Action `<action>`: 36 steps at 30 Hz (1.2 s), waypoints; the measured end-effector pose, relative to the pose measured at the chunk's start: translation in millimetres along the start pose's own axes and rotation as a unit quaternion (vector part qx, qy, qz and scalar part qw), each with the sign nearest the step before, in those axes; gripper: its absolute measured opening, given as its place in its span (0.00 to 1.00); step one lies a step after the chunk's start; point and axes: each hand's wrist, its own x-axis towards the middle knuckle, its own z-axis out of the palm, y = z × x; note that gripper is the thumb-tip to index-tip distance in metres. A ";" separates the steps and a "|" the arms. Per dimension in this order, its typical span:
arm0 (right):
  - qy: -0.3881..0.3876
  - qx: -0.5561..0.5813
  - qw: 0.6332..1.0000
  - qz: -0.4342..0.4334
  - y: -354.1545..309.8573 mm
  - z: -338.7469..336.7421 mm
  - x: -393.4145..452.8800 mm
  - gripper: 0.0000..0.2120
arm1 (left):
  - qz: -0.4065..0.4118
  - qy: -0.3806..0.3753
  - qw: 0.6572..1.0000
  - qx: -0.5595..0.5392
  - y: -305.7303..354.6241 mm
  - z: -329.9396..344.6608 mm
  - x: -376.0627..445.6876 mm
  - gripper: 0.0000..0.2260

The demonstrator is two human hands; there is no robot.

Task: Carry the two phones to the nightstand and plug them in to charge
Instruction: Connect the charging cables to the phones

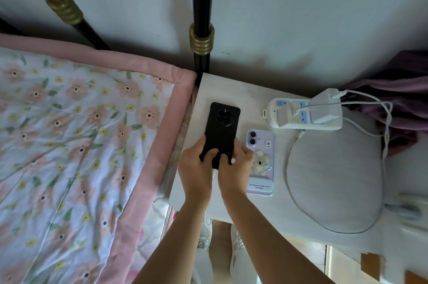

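A black phone [221, 127] lies face down on the white nightstand [245, 89], camera end away from me. My left hand [196, 168] and my right hand [234, 163] both grip its near end, thumbs on its back. A short piece of white cable [214, 173] shows between my hands, just below the phone's bottom edge; the plug itself is hidden. To the right, a lilac phone [262, 163] with a cartoon case lies face down, touching my right hand. Two white chargers sit in a white power strip [305, 117] at the back.
A long white cable [289, 182] loops from the strip around a grey cushion [335, 179] on the nightstand's right half. The bed with a floral quilt [76, 144] borders the left edge. A black and brass bedpost [201, 40] stands behind. Purple cloth [405, 98] lies far right.
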 end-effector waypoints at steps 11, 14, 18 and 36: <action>-0.091 -0.043 0.992 -0.070 14.9 0.2 -21.0 0.25 | 0.183 -0.184 0.892 0.371 -67.6 18.0 4.4 0.26; -0.116 -0.045 0.989 -0.079 9.1 -12.7 -21.6 0.25 | 0.165 -0.146 0.916 0.336 -54.5 15.3 0.3 0.25; 0.060 -0.006 0.995 -0.086 3.1 -65.8 -0.7 0.17 | 0.124 -0.052 0.962 0.236 -16.4 12.2 -10.1 0.24; 0.112 -0.090 0.983 0.112 10.8 -149.3 113.0 0.05 | 0.177 -0.123 0.940 0.264 22.3 53.1 -30.5 0.27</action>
